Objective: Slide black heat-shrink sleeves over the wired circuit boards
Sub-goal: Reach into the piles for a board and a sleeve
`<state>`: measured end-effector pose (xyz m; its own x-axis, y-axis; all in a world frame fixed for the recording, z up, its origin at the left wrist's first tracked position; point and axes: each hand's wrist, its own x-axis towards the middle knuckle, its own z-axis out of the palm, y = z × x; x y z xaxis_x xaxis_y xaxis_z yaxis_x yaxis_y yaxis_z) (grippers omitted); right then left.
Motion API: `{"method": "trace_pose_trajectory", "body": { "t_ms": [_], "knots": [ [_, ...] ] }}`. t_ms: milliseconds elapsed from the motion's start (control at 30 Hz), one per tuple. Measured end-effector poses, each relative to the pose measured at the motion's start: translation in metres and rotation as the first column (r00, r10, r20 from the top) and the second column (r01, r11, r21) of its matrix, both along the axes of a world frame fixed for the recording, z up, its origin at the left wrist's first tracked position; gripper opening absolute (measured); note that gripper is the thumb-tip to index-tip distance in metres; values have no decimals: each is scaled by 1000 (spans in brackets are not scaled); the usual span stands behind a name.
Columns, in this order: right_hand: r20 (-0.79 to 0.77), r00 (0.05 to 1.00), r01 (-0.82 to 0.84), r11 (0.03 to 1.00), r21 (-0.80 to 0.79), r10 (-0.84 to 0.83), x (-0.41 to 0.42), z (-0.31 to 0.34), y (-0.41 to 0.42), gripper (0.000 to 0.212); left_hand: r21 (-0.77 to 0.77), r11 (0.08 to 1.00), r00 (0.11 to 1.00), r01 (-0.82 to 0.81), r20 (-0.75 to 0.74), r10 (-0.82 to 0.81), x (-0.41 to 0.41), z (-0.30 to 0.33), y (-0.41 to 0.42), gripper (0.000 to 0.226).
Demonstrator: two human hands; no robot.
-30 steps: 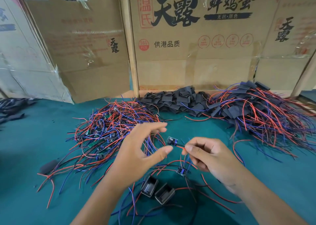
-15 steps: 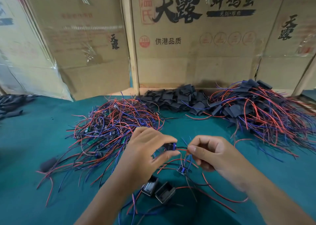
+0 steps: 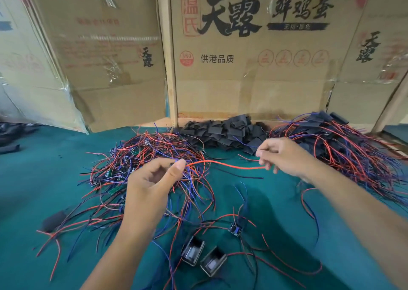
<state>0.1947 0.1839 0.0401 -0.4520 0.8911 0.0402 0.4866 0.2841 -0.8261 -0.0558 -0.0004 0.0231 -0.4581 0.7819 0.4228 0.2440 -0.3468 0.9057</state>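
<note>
My left hand (image 3: 154, 179) pinches a small wired circuit board between thumb and fingers; the board itself is hidden in the grip. Its red wire (image 3: 223, 164) stretches rightward to my right hand (image 3: 284, 157), which pinches the wire's far end. Behind them lies a heap of empty black heat-shrink sleeves (image 3: 223, 133). A tangle of bare wired boards (image 3: 141, 164) lies at the left, and a heap of sleeved boards (image 3: 344, 144) at the right. Two sleeved boards (image 3: 203, 256) and one bare board (image 3: 235, 230) lie near me on the green mat.
Cardboard boxes (image 3: 242, 58) wall off the back of the green table (image 3: 44, 175). A loose black sleeve (image 3: 53, 220) lies at the left among the wires. More black pieces (image 3: 11, 135) sit at the far left edge.
My hands have moved apart and away from me. The right hand slid out along the red wire toward the sleeve heap, and the left hand closed round the board.
</note>
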Motion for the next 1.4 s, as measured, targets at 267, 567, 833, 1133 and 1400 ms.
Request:
{"method": "trace_pose_trajectory", "body": {
  "t_ms": [267, 567, 833, 1133, 1400],
  "knots": [
    [686, 691, -69, 925, 373, -225, -27, -31, 93, 29, -38, 999, 999, 22, 41, -20, -6, -12, 8, 30],
    [823, 339, -346, 753, 559, -455, -52, -50, 109, 21, -13, 1000, 1000, -20, 19, 21, -7, -14, 10, 38],
    [410, 824, 156, 852, 500, -391, -27, -22, 55, 29, -4, 1000, 999, -1, 41, 1, -9, -13, 9, 41],
    [729, 654, -241, 858, 455, -203, 36, -46, -63, 31, 69, 996, 998, -49, 42, 46, -8, -6, 4, 25],
    [374, 883, 139, 919, 368, -283, 47, -66, -79, 33, 127, 988, 996, -84, 2, 85, -7, -3, 2, 24]
  ]
}}
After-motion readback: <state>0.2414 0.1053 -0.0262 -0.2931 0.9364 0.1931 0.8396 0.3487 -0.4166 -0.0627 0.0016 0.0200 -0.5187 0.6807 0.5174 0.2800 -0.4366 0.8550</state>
